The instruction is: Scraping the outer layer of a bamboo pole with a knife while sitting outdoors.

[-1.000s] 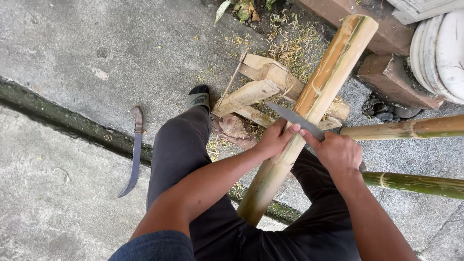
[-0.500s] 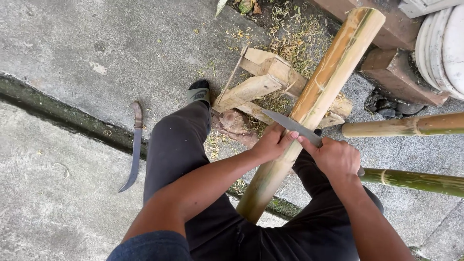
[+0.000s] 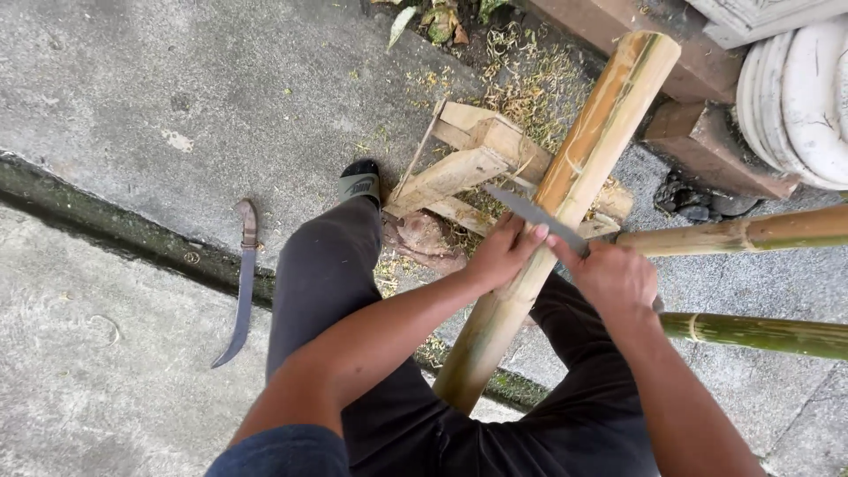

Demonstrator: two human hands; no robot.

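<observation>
Right hand (image 3: 614, 278) closed on knife handle; blade (image 3: 530, 215) lying across bamboo pole (image 3: 565, 190), tip toward left. Left hand (image 3: 503, 254) wrapped on pole just below blade, fingertips touching blade's back. Pole axis running from between legs up-right, propped on wooden stand (image 3: 468, 168). Both hands at same spot, left slightly nearer pole. Spare curved knife (image 3: 240, 287) on concrete, well apart at left.
</observation>
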